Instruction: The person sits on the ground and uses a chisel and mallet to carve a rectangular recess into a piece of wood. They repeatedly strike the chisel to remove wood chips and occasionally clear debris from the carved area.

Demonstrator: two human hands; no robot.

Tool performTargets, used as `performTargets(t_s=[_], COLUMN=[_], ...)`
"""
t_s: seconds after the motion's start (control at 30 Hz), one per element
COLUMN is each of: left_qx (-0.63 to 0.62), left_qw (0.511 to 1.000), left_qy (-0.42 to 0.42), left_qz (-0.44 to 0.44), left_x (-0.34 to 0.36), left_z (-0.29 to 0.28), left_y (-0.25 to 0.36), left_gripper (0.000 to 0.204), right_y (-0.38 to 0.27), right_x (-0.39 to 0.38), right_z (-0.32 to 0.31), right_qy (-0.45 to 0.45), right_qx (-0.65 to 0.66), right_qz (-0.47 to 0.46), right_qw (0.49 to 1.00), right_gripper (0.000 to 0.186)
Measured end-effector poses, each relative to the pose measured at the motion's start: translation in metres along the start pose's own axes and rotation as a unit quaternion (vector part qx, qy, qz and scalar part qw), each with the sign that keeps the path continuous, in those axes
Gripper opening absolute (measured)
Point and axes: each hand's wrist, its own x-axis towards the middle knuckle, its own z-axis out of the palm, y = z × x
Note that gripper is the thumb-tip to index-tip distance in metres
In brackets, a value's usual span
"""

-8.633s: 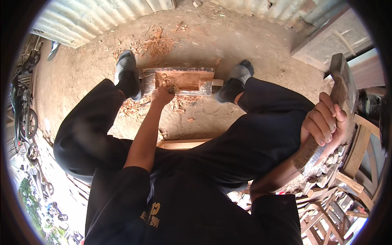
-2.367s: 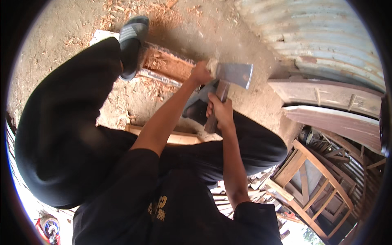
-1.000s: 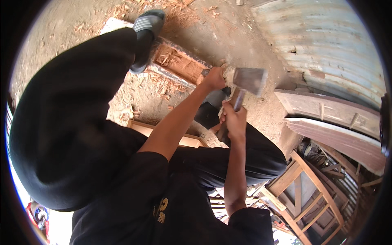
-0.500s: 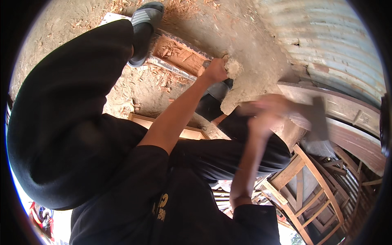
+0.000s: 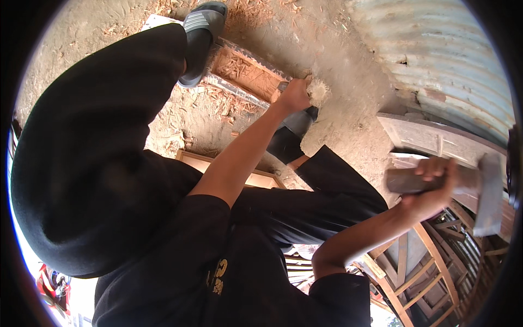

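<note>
My left hand (image 5: 296,96) is closed around a chisel whose frayed, pale handle end (image 5: 319,93) sticks out past the fist. Its metal part (image 5: 282,86) points into the hollow of a long wooden block (image 5: 260,61), which is filled with reddish shavings. Out to the right, my right hand (image 5: 440,182) grips a hatchet by its thick wooden handle (image 5: 406,181). The broad grey hatchet head (image 5: 489,196) is slightly blurred and well apart from the chisel.
One sandalled foot (image 5: 202,24) rests on the block's far left part, the other (image 5: 298,122) by its near right end. Shavings (image 5: 223,106) litter the dirt floor. Corrugated metal sheeting (image 5: 436,54), wooden panels (image 5: 436,133) and a wooden chair frame (image 5: 430,256) stand on the right.
My right hand has swung the hatchet outward to the right, away from the chisel. My left hand still holds the chisel at the block; the whole view has shifted slightly.
</note>
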Motion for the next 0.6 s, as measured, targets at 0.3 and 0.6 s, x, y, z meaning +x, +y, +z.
performTargets(t_s=[0.3, 0.6], left_qx=[-0.044, -0.021], left_qw=[0.995, 0.996], left_qy=[0.072, 0.068], left_qz=[0.051, 0.047], left_x=[-0.002, -0.001], left_z=[-0.001, -0.003], left_y=[0.017, -0.001], left_gripper=[0.018, 0.021], right_y=[0.176, 0.038], right_x=[-0.074, -0.013], right_z=[0.025, 0.004], right_qy=[-0.168, 0.056], right_qx=[-0.203, -0.308], right_qz=[0.4, 0.044], right_qw=[0.878, 0.949], right_gripper=[0.019, 0.025])
